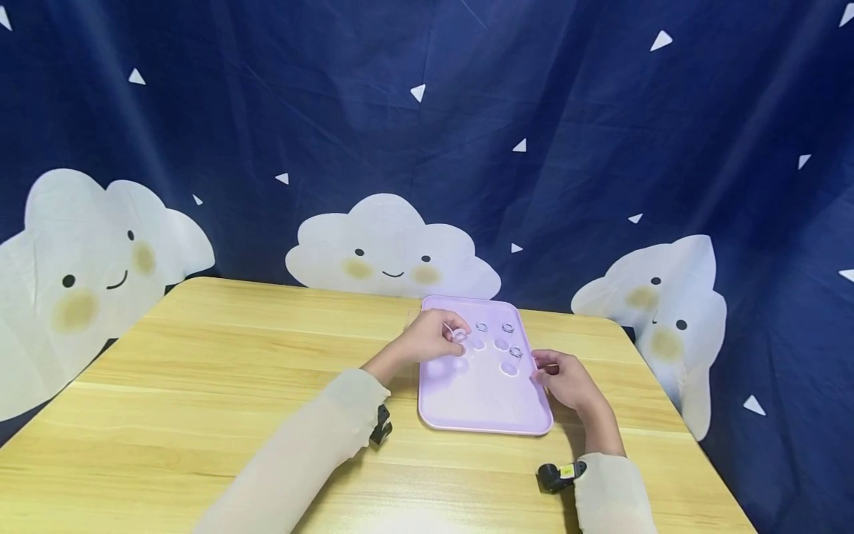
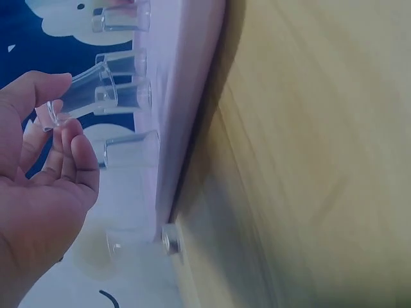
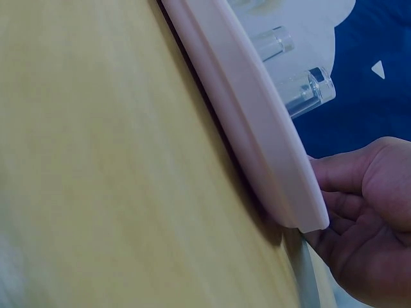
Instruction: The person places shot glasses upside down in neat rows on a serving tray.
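A lilac tray [image 1: 485,404] lies on the wooden table, bearing several clear glasses, one of them a glass [image 1: 511,362] near its right rim. My left hand [image 1: 430,335] pinches another clear glass [image 2: 87,90] by one end between thumb and fingertips, tilted over the tray's left side. Close behind it in the left wrist view stand more upright glasses, including one glass [image 2: 131,151] lower in that view. At the tray's right rim, my right hand [image 1: 565,378] grips the edge, thumb [image 3: 343,172] on the upper side and fingers below.
Beyond the tray's far left side is a clear vessel [image 1: 413,317], partly hidden by the left hand; a small metallic knob [image 2: 171,239] shows low on it. The wooden table [image 1: 200,386] extends to the left, with a dark blue cloud-print curtain [image 1: 414,141] behind its far edge.
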The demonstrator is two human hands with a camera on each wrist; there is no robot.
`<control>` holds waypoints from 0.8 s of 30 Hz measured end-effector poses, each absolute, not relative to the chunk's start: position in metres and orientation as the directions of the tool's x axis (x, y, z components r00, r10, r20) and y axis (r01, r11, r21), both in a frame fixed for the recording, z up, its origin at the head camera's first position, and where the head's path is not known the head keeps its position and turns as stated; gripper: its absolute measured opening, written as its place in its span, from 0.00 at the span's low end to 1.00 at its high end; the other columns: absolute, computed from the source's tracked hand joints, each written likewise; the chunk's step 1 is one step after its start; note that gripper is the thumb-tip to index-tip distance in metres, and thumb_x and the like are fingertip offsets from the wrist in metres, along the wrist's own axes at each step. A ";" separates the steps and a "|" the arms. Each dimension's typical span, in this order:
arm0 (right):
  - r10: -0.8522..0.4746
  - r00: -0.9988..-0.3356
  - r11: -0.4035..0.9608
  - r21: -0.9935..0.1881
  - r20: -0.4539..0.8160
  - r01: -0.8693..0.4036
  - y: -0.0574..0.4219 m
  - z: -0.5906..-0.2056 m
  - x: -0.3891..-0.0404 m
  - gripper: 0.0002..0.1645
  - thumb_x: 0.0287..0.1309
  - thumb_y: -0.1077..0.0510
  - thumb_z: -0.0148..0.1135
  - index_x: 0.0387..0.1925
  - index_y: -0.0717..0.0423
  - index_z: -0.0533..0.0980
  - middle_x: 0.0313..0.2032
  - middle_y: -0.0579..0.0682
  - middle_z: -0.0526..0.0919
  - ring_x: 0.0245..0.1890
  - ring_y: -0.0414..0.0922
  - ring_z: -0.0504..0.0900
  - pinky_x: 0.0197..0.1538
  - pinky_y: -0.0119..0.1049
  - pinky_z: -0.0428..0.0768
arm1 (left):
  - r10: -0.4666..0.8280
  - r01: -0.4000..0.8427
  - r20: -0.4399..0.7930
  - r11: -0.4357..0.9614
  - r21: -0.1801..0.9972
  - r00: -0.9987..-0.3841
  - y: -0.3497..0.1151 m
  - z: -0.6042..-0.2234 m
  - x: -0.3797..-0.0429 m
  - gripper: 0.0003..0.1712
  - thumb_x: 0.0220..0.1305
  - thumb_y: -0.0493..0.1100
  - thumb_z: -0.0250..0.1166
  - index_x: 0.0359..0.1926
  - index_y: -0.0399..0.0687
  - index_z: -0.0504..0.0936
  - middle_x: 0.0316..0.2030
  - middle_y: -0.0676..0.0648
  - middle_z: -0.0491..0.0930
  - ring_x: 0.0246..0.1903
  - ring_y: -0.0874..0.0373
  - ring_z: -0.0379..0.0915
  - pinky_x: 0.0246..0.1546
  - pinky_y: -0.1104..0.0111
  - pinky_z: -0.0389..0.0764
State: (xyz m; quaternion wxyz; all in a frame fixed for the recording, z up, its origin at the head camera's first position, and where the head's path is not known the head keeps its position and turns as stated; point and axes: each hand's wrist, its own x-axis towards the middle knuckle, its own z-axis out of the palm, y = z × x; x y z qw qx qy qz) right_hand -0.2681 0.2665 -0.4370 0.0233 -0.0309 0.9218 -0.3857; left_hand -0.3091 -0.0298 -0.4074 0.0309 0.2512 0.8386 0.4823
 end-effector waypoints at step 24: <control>-0.068 -0.997 0.687 -0.726 -0.028 -0.026 0.267 -0.438 -0.268 0.25 0.66 0.67 0.61 0.64 0.66 0.74 0.52 0.63 0.82 0.50 0.55 0.81 0.51 0.46 0.82 | 0.488 0.464 0.165 0.592 0.659 -0.857 0.016 -0.410 -0.307 0.16 0.48 0.33 0.76 0.42 0.41 0.89 0.35 0.50 0.86 0.34 0.63 0.75 0.45 0.72 0.78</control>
